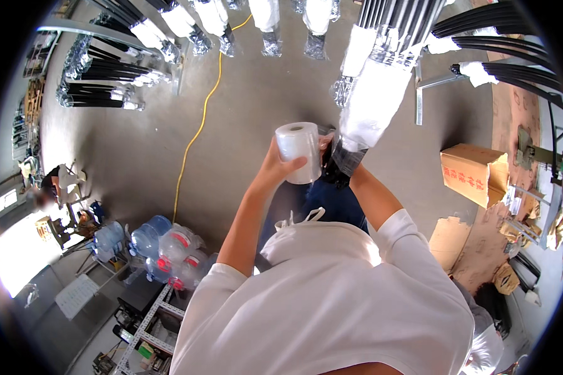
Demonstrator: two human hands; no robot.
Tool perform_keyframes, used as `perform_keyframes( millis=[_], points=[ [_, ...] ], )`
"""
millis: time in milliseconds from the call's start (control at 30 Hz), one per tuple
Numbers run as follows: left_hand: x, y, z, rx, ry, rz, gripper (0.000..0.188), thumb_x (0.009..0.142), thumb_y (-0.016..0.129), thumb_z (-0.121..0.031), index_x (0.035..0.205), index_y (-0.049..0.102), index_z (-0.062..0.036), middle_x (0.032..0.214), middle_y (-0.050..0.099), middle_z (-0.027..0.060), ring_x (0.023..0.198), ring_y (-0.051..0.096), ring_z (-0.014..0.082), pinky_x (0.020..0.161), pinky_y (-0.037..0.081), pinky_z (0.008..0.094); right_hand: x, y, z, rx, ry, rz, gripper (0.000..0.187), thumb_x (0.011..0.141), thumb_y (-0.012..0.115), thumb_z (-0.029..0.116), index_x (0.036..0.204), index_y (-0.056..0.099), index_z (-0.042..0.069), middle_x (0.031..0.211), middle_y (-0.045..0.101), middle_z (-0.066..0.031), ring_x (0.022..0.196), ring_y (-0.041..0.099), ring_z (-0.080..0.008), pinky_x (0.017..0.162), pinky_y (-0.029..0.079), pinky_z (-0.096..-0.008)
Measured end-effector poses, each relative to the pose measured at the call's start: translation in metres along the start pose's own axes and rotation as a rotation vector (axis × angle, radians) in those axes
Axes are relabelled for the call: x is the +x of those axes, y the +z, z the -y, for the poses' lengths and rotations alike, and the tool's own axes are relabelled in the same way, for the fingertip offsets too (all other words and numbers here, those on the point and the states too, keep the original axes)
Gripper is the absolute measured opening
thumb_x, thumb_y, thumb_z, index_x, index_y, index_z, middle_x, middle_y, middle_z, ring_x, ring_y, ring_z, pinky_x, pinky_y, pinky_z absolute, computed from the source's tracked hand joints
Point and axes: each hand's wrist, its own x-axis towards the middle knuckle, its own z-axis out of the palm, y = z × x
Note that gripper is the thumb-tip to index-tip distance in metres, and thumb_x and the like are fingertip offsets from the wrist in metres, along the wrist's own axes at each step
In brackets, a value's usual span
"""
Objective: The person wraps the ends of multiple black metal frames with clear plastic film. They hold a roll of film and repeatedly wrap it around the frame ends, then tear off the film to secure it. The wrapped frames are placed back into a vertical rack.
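Observation:
My left hand [286, 164] is wrapped round an upright roll of clear stretch film [298, 150], its thumb across the front. Just right of the roll is the lower end of a long bundle of black tubes [401, 25], covered in white wrapping [375, 94] with clear film and a black tip [344, 167]. My right forearm passes behind that tip, which hides most of the hand. Some fingers of my right hand [324, 141] show between roll and bundle, closed at a loose piece of film beside the roll.
More wrapped tube bundles [214, 19] hang in a row ahead and to both sides. A yellow cable [204, 115] crosses the grey floor. On the right stands an open cardboard box [472, 175] near a flat cardboard sheet [450, 240]. Large clear water bottles [150, 236] are piled at left.

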Motion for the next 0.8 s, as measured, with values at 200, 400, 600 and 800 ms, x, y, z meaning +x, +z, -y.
perform_keyframes(
  millis=[200, 400, 600, 800],
  points=[
    [-0.027, 0.024, 0.009, 0.164, 0.245, -0.158, 0.079, 0.054, 0.079, -0.012, 0.116, 0.031, -0.0038, 0.110, 0.045, 0.0104, 0.104, 0.046, 0.0192, 0.088, 0.039, 0.0339, -0.026, -0.013, -0.006, 0.005, -0.286, -0.308, 0.031, 0.076, 0.056, 0.015, 0.104, 0.050, 0.005, 0.102, 0.053, -0.0070, 0.096, 0.049, -0.0183, 0.082, 0.040, -0.0276],
    [-0.071, 0.062, -0.007, 0.487, 0.272, -0.160, 0.082, 0.051, 0.080, -0.013, 0.116, 0.030, -0.0009, 0.109, 0.043, 0.0158, 0.100, 0.047, 0.0276, 0.082, 0.041, 0.0351, -0.150, -0.007, -0.007, -0.219, -0.205, -0.465, 0.012, 0.072, 0.053, 0.012, 0.082, 0.053, 0.007, 0.078, 0.056, -0.0051, 0.084, 0.056, -0.0198, 0.077, 0.041, -0.0280],
    [-0.079, 0.084, 0.001, 0.825, 0.291, -0.049, 0.080, 0.057, 0.075, -0.010, 0.118, 0.025, -0.0018, 0.110, 0.042, 0.0178, 0.105, 0.042, 0.0334, 0.085, 0.040, 0.0401, -0.121, 0.099, -0.066, -0.644, -0.273, -0.778, 0.074, 0.059, 0.073, 0.020, 0.119, 0.034, 0.002, 0.113, 0.045, -0.0076, 0.102, 0.047, -0.0154, 0.087, 0.041, -0.0344],
    [-0.051, 0.060, -0.023, 0.562, 0.122, 0.491, 0.062, 0.066, 0.064, -0.004, 0.119, 0.032, -0.0021, 0.117, 0.041, 0.0160, 0.113, 0.040, 0.0284, 0.088, 0.038, 0.0383, -0.124, 0.101, -0.084, -0.600, -0.533, -1.086, 0.074, 0.051, 0.077, 0.015, 0.112, 0.036, 0.004, 0.110, 0.047, -0.0072, 0.104, 0.047, -0.0169, 0.087, 0.041, -0.0339]
  ],
)
